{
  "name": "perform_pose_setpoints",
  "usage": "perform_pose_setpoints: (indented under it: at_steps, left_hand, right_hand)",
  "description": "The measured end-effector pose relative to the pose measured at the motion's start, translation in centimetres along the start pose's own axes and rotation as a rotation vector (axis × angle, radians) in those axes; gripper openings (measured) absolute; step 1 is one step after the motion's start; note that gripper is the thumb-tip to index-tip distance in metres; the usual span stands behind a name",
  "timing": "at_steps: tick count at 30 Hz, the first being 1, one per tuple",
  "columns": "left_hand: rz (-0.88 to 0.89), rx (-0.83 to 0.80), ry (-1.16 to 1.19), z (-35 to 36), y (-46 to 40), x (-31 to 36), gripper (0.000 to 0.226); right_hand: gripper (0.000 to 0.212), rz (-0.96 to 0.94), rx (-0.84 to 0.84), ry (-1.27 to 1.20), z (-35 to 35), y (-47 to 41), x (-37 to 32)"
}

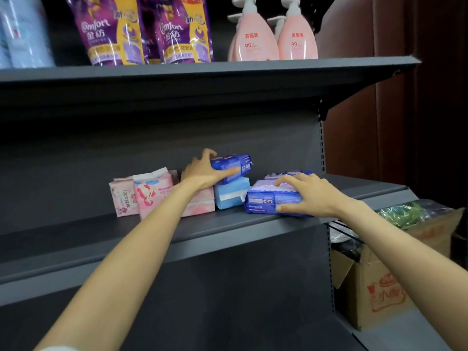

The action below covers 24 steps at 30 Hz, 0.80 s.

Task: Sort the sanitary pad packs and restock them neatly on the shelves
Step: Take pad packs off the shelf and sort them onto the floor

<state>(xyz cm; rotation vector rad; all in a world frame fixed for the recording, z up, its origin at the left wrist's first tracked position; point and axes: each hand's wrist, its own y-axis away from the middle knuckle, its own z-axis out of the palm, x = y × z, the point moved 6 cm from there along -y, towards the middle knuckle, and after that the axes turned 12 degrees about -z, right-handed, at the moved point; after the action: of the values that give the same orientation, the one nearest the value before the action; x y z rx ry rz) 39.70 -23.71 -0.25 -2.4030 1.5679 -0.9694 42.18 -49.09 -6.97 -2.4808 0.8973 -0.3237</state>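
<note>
On the dark grey middle shelf [76,231] stand several pad packs. My left hand [202,171] grips a dark blue pack [235,164] that rests on top of a light blue pack [231,195]. My right hand [309,195] is closed over a larger blue pack [266,198] lying flat at the shelf's front edge; another blue pack [291,173] peeks out behind it. To the left stand pink packs [152,191], one small one [122,198] at the far left, and one pink pack [200,205] partly hidden under my left forearm.
The upper shelf [202,69] holds purple softener pouches [111,31] and pink pump bottles [273,36]. To the right of the rack sit cardboard boxes [367,287] with bagged goods. A brown wall panel [405,97] rises at the right. The shelf's left half is bare.
</note>
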Motion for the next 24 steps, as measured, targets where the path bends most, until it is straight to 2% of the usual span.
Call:
perform_pose_setpoints:
  at_steps: [2, 5, 9, 11, 14, 18, 21, 24]
  left_hand:
    - [0.009, 0.065, -0.024, 0.1, 0.8, 0.5, 0.082]
    - [0.114, 0.233, 0.0, -0.5, 3.7, 0.8, 0.07]
    - [0.368, 0.424, 0.26, -1.1, 11.2, 1.0, 0.066]
    - [0.447, 0.462, 0.413, -0.9, 15.3, 1.2, 0.065]
    - [0.526, 0.474, 0.509, 0.2, 20.4, 2.1, 0.063]
    - [0.536, 0.302, 0.472, 5.2, 24.5, 2.8, 0.066]
    - [0.528, 0.046, 0.446, 10.7, 27.0, 2.6, 0.069]
    - [0.534, -0.186, 0.307, 17.1, 30.0, 2.5, 0.082]
  right_hand:
    - [0.066, 0.025, 0.039, 0.004, 0.2, 0.1, -0.1]
    - [0.073, 0.095, 0.163, 0.04, -0.4, 0.8, -0.6]
    - [0.079, 0.133, 0.455, 0.064, -1.6, 4.7, -2.1]
    - [0.072, 0.173, 0.644, 0.012, -1.7, 8.4, -2.7]
    - [0.068, 0.252, 0.802, -0.11, -0.3, 14.2, -3.8]
    - [0.082, 0.373, 0.717, -0.226, 4.4, 21.4, -3.6]
    - [0.084, 0.472, 0.6, -0.232, 7.8, 27.6, -3.1]
    - [0.079, 0.572, 0.437, -0.224, 11.6, 33.8, -2.7]
